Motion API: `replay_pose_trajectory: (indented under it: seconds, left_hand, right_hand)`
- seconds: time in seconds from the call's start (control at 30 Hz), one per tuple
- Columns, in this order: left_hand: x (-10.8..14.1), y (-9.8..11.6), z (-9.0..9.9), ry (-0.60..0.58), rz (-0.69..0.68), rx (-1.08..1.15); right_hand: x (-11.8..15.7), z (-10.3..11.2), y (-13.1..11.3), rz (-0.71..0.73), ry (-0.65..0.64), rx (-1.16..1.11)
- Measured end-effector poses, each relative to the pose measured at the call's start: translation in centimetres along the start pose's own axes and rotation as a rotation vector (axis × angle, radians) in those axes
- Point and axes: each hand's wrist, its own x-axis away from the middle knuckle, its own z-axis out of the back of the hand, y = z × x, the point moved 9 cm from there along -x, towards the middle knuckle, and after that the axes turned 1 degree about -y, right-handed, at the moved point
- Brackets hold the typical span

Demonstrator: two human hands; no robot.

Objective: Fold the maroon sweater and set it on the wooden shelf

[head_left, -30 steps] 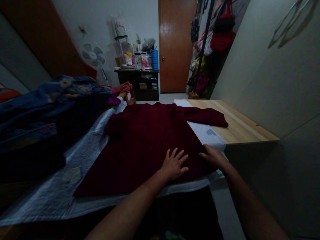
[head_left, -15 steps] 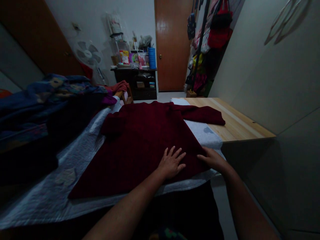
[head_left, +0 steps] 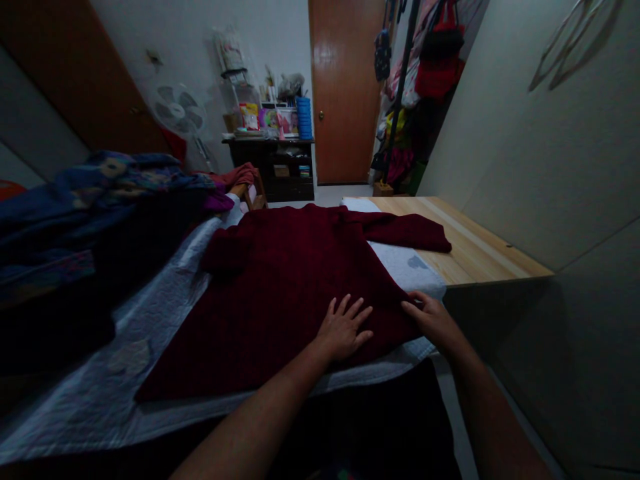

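A dark red long-sleeved garment [head_left: 280,287] lies spread on a pale quilted cover [head_left: 165,333]. One sleeve stretches to the right, over the cover and onto a wooden board; the left sleeve looks folded in. My left hand [head_left: 344,330] rests flat on the lower right part of the garment, fingers spread. At the garment's right edge, my right hand [head_left: 430,320] pinches the cloth between thumb and fingers.
Piled clothes [head_left: 100,193], blue patterned and black, lie at the left. The wooden board [head_left: 480,247] meets the wall on the right. Farther back stand a fan [head_left: 180,110], a dark shelf [head_left: 270,167] and a closed door [head_left: 347,93].
My right hand has moved slightly right, drawing the garment's right edge outward with it. My left hand stays almost in place on the cloth.
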Motion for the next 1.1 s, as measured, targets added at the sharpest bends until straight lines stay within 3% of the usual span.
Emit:
replay_pose_trajectory:
  seconds: [0.2,0.47,0.67,0.8,0.97,1.1]
  left_hand:
    - [0.0,0.0,0.0,0.006,0.010,0.018]
    - [0.1,0.4,0.2,0.031,0.009,-0.025]
    - [0.4,1.5,0.8,0.037,-0.107,0.021]
    - [0.3,1.6,0.8,0.033,-0.101,0.040]
    - [-0.2,1.6,0.1,0.061,-0.025,0.007]
    - [-0.6,1.8,-0.1,0.099,0.050,-0.002]
  right_hand:
    - [0.7,-1.0,-1.6,-0.050,0.014,-0.280]
    - [1.2,-2.1,-2.7,0.044,0.020,-0.274]
    - [1.7,-1.4,-3.1,0.090,0.041,-0.347]
    - [2.6,-2.6,-2.5,0.181,0.017,-0.361]
    - [3.1,-3.5,-0.1,0.188,0.195,-0.146]
    - [3.1,-1.9,-0.4,0.218,0.314,-0.102]
